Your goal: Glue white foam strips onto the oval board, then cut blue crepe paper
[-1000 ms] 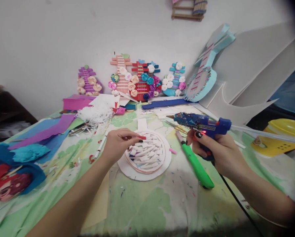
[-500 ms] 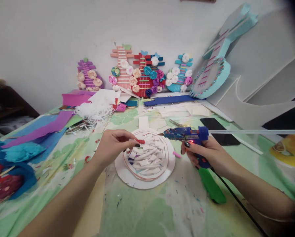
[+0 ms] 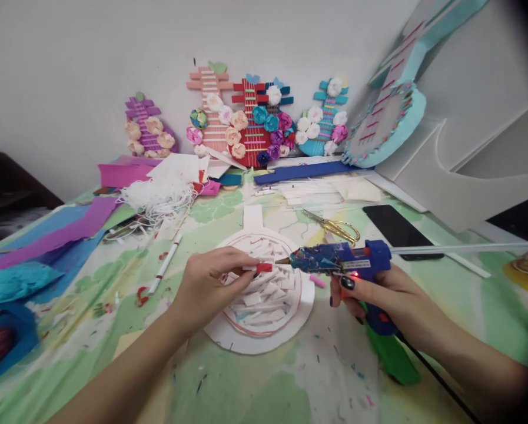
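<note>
My left hand (image 3: 215, 285) pinches a small red strip (image 3: 264, 267) between thumb and fingers. In my right hand (image 3: 374, 300) is a blue hot glue gun (image 3: 343, 259), its handle gripped and a small red light lit. The gun's nozzle points left, right by the end of the red strip; whether they touch I cannot tell. Below both hands lies a white round cutout with a short neck (image 3: 252, 218), its middle filled with many white scraps (image 3: 268, 297) inside a reddish outline. My left hand hides part of its left side.
Gold-handled scissors (image 3: 334, 227) and a black phone (image 3: 400, 231) lie beyond the glue gun. A green knife-like tool (image 3: 394, 356) is under my right hand, near the black cord. White string (image 3: 158, 194) is heaped at left. Decorated paper guitars (image 3: 250, 129) lean on the wall.
My left hand has turned the red strip outward, toward the nozzle. The glue gun and strip are now closer together. The view has shifted slightly, showing the scissors more fully.
</note>
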Action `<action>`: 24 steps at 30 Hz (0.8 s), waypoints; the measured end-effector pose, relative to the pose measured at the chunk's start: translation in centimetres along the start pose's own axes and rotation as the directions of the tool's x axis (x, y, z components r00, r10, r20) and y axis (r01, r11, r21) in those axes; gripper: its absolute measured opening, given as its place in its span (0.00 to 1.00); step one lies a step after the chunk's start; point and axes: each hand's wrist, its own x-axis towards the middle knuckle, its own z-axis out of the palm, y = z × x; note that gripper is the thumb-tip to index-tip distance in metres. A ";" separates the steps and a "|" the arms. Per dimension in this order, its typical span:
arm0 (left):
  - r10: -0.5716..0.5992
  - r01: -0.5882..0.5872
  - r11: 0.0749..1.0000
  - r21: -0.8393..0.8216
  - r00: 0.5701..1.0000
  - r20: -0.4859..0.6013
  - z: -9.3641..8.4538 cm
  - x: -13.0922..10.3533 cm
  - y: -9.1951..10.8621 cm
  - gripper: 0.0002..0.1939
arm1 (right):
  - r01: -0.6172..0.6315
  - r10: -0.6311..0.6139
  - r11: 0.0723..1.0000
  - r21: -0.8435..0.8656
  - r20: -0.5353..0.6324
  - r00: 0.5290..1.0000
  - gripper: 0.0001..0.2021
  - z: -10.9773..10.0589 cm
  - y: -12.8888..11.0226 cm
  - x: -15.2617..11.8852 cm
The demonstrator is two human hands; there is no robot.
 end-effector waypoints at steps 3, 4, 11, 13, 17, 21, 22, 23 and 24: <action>0.014 -0.013 0.999 0.030 0.999 -0.034 0.3 -0.3 0.0 0.06 | 0.018 -0.023 0.992 -0.129 -0.033 0.999 0.19 0.3 0.0 -0.3; 0.014 -0.013 0.999 0.037 0.999 -0.047 0.4 -0.4 0.0 0.06 | 0.015 -0.022 0.988 -0.154 -0.041 0.999 0.20 0.4 0.0 -0.4; 0.071 -0.068 0.997 0.043 0.994 -0.080 0.6 -0.7 0.3 0.05 | 0.017 -0.035 0.968 -0.251 -0.067 0.997 0.19 1.0 -0.1 -0.6; 0.067 -0.065 0.998 0.027 0.994 -0.085 0.6 -0.8 0.4 0.05 | 0.029 -0.046 0.967 -0.254 -0.060 0.997 0.19 1.1 -0.2 -0.7; 0.047 -0.047 0.999 0.008 0.994 -0.101 0.5 -0.8 0.4 0.05 | 0.075 -0.096 0.963 -0.258 -0.071 0.993 0.19 1.1 -0.1 -0.8; 0.017 -0.016 1.000 0.001 0.993 -0.113 0.4 -0.8 0.5 0.04 | 0.119 -0.144 0.960 -0.253 -0.082 0.986 0.18 1.1 -0.2 -0.8; 0.017 -0.017 1.000 0.000 0.993 -0.115 0.4 -0.7 0.6 0.04 | 0.128 -0.151 0.961 -0.245 -0.079 0.985 0.18 1.2 -0.3 -0.7; 0.018 -0.018 1.000 0.001 0.993 -0.118 0.4 -0.7 0.6 0.04 | 0.137 -0.159 0.962 -0.237 -0.077 0.984 0.18 1.2 -0.4 -0.7; 0.022 -0.022 1.000 0.002 0.992 -0.122 0.4 -0.7 0.6 0.04 | 0.146 -0.168 0.963 -0.228 -0.079 0.983 0.18 1.2 -0.5 -0.7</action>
